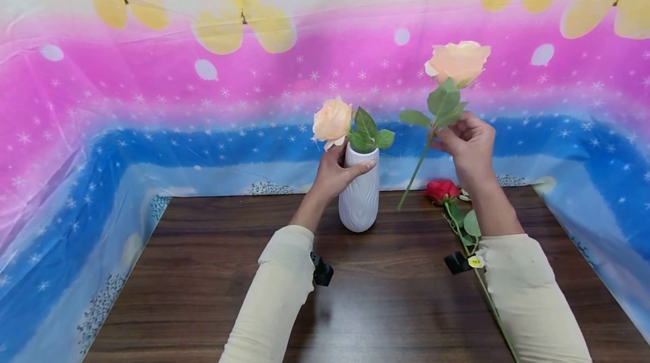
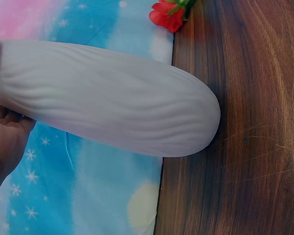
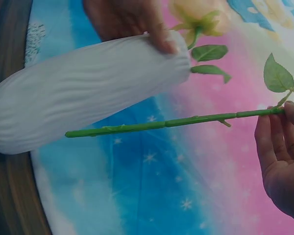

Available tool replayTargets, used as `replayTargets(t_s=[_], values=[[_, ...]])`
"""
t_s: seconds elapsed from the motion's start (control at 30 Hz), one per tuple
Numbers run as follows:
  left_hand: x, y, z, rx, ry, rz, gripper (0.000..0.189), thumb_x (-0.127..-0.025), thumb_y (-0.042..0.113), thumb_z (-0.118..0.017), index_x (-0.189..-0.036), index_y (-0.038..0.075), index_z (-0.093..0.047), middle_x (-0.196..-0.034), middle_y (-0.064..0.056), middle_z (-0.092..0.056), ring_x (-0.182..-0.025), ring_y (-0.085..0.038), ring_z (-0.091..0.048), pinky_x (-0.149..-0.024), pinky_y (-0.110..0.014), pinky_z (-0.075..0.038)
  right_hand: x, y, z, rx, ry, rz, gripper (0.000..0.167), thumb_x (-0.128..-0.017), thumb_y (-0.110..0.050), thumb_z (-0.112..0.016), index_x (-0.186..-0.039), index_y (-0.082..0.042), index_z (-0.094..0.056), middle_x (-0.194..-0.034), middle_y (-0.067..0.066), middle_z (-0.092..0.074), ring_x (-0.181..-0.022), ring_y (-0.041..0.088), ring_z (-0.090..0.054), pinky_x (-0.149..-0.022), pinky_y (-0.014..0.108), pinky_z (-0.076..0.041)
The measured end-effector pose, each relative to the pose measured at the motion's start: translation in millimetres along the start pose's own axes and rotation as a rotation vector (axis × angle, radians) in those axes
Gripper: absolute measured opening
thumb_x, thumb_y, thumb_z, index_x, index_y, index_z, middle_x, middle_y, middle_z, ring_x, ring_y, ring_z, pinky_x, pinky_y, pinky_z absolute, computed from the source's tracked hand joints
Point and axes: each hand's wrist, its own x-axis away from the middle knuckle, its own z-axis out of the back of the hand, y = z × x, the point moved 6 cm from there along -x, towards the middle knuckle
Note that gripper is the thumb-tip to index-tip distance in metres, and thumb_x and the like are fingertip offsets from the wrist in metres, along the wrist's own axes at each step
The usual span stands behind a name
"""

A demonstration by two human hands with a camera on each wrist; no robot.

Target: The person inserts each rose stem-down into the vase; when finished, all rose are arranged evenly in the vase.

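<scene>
Your left hand [image 1: 336,174] grips the vase [image 1: 359,199] near the far edge of the tabletop [image 1: 218,289]. Across a gap, toward the right edge, your right hand [image 1: 471,140] pinches a peach rose [image 1: 459,62] by the stem [image 1: 416,171].

Readable text: none | Marking: one small yellow label [image 1: 475,262], head view | Position: between the black device [image 1: 457,263] and the cuff of the right sleeve [image 1: 523,272]; its fixing point cannot be told | Inscription: short row of dark characters, too small and blurred to read as digits or letters
</scene>
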Motion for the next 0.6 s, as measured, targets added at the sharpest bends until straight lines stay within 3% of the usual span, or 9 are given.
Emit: replayTargets(t_s=[0.33, 0.6], values=[[0.9, 0.3, 0.0, 0.006, -0.007, 0.002, 0.073, -0.091, 0.028, -0.078, -0.153, 0.009, -0.045, -0.140, -0.015, -0.064, -0.125, -0.030, -0.066, -0.104, -0.048, -0.055, -10.8, -20, -3, -0.038, 0.015, 0.077, 0.022, -0.094, 0.007, -0.064, -0.102, -0.008, -0.078, -0.078, -0.002, -0.076, -0.073, 0.010, -0.075, -0.073, 0.025, -0.063], [0.7, -1.7, 0.3, 0.002, -0.010, 0.019, 0.077, -0.091, 0.029, -0.078, -0.156, 0.008, -0.041, -0.143, -0.016, -0.062, -0.128, -0.030, -0.064, -0.106, -0.048, -0.054, -17.1, -35, -10, -0.127, 0.015, 0.158, 0.017, -0.094, 0.008, -0.063, -0.092, -0.002, -0.076, -0.077, 0.001, -0.075, -0.073, 0.012, -0.074, -0.072, 0.025, -0.063]])
